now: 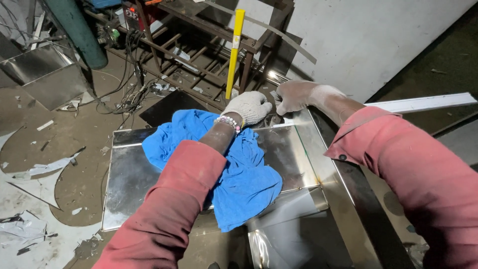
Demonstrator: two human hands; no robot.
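My left hand (249, 107) wears a white knit glove and a bead bracelet, and its fingers curl at the far edge of a shiny steel box (124, 174). A crumpled blue cloth (244, 184) lies on the box under my left forearm. My right hand (294, 95), dusty and bare, pinches something small at the box's far right corner, close to the left hand. What sits between the two hands is too small to tell. Both sleeves are red.
A yellow rod (234, 50) leans against a rusty metal frame (209, 60) behind the hands. A green cylinder (74, 30) stands far left with cables near it. Sheet metal scraps (40, 174) lie on the floor at left. A white wall (368, 35) and a pale strip (423, 103) are at right.
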